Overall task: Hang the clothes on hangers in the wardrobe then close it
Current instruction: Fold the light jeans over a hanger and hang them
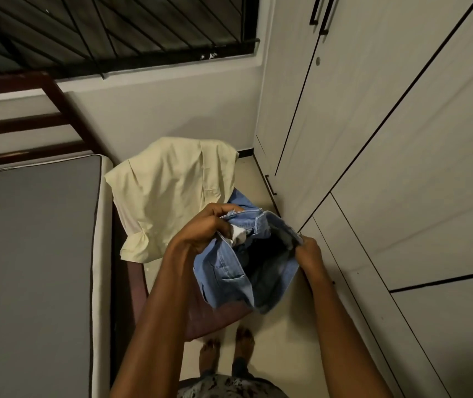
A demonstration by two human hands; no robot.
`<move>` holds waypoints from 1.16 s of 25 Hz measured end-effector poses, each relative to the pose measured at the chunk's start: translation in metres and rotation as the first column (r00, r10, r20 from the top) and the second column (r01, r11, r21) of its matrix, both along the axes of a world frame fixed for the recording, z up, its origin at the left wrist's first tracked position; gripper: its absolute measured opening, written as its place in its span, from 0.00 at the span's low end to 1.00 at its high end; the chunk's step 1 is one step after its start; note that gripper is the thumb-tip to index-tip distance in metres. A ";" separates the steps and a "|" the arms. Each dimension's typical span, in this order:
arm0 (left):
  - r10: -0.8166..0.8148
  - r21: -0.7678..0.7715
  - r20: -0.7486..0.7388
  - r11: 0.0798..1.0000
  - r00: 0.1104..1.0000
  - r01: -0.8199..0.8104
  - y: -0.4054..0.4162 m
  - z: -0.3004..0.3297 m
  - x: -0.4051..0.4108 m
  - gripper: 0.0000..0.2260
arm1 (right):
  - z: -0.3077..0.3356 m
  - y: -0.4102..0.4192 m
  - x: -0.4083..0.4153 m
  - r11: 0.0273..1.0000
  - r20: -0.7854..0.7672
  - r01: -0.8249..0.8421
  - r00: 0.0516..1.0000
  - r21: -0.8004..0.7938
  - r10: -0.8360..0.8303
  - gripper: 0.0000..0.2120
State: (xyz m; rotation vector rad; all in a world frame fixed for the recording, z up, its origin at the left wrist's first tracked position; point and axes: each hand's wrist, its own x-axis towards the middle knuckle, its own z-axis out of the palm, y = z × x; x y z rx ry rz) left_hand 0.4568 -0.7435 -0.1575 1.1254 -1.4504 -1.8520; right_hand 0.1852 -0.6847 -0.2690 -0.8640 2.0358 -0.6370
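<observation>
A person stands barefoot on a pale tiled floor [281,334], looking down at a light blue denim garment [229,271] held open between both hands above the front edge of a dark reddish-brown wooden chair [200,320]. The left hand [203,228] grips the near left edge of the denim, its fingers curled tightly round the stitched band, with a bit of white fabric [236,235] bunched just under the fingertips. The right hand [310,254] pinches the opposite edge of the same band, fingers curled over the cloth, so that the opening of the garment gapes between the two hands and its dark inside shows. The rest of the denim hangs down in folds below the hands, and part of it trails back toward the chair. A pale yellow cotton shirt [172,193] is draped over the back of the chair, hanging down over the seat, just behind the denim. To the right rises the white panelled wardrobe [401,168], its doors closed, with thin black handles [322,12] near the top. To the left lies a grey mattress with a cream border [34,254], set on a dark wooden bed frame [28,122]. Behind the chair is a window with a black metal grille [114,30].
</observation>
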 end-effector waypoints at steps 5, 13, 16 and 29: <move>-0.024 0.012 -0.006 1.000 1.000 0.024 0.009 0.001 0.014 0.28 | 0.037 0.008 -0.025 0.866 0.505 0.440 0.817 -0.236 -0.278 0.11; -0.261 0.044 -0.080 0.963 0.962 0.265 0.036 -0.004 -0.005 0.27 | 0.128 0.028 -0.052 0.554 0.851 0.766 0.493 -0.327 -0.181 0.30; -0.319 0.053 -0.086 0.945 0.944 0.324 0.043 -0.011 -0.007 0.25 | 0.155 0.045 -0.047 0.465 0.894 0.801 0.447 -0.376 -0.047 0.34; 0.083 0.654 -0.018 0.755 0.996 -0.051 0.074 -0.027 -0.039 0.44 | 0.259 0.133 -0.006 0.197 0.921 0.902 0.359 -0.383 0.148 0.13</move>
